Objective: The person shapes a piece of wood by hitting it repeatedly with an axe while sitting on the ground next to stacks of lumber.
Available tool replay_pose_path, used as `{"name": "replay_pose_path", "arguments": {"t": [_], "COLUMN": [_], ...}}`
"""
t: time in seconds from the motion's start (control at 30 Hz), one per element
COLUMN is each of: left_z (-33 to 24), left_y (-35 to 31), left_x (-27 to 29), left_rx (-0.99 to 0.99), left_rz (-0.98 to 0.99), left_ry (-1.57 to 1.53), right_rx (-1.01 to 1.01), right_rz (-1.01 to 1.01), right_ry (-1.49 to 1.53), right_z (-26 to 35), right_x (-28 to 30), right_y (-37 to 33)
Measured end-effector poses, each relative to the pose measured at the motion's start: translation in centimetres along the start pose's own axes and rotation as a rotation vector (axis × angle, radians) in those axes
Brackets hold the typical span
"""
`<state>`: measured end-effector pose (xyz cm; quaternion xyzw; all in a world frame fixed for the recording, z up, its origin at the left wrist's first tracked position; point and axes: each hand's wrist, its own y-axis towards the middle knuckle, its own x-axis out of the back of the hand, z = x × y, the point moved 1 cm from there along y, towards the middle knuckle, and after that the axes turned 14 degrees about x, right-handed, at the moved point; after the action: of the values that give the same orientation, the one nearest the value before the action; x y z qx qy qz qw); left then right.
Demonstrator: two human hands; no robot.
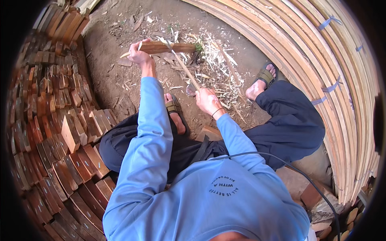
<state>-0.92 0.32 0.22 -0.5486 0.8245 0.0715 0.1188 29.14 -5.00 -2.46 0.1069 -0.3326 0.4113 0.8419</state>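
Note:
My left hand is closed around the left end of a brown wood piece, which lies nearly level above the ground. In my right hand is the pale, stick-like handle of a long-handled knife. The handle slants up and left from my fist, and its narrow greyish far end crosses the wood piece near the middle. The blade's exact shape is too small to make out. Pale wood shavings are scattered beneath and to the right of the wood.
Stacked short wood blocks form a wall along my left. Long curved-looking wooden strips, tied in bundles with blue ties, run along the right. My sandaled feet rest on the dirt floor. A black cable crosses my right side.

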Motion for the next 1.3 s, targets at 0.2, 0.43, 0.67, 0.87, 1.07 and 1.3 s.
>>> {"name": "replay_pose_path", "arguments": {"t": [0.2,0.43,0.67,0.87,1.07,1.3], "left_z": [-0.8,-0.3,0.4,0.1,1.0,2.1], "left_y": [-0.7,-0.5,0.1,-0.1,0.8,1.1], "left_x": [-1.4,-0.8,0.3,-0.6,-0.1,1.1], "left_rx": [-0.082,-0.057,-0.079,0.021,-0.09,-0.119], "left_rz": [0.004,-0.001,-0.004,0.008,-0.001,0.032], "left_ry": [0.101,0.092,0.111,-0.063,0.075,0.119], "right_rx": [0.121,0.126,0.037,0.075,0.01,0.113], "right_rz": [-0.234,-0.207,-0.138,-0.152,0.001,-0.159], "right_ry": [-0.004,0.029,0.045,0.002,0.083,-0.012], "right_z": [0.4,2.2,3.5,1.6,0.5,0.8], "right_x": [0.4,1.8,3.1,1.3,-0.1,0.7], "right_y": [-0.7,-0.4,-0.2,0.3,-0.5,0.3]}}
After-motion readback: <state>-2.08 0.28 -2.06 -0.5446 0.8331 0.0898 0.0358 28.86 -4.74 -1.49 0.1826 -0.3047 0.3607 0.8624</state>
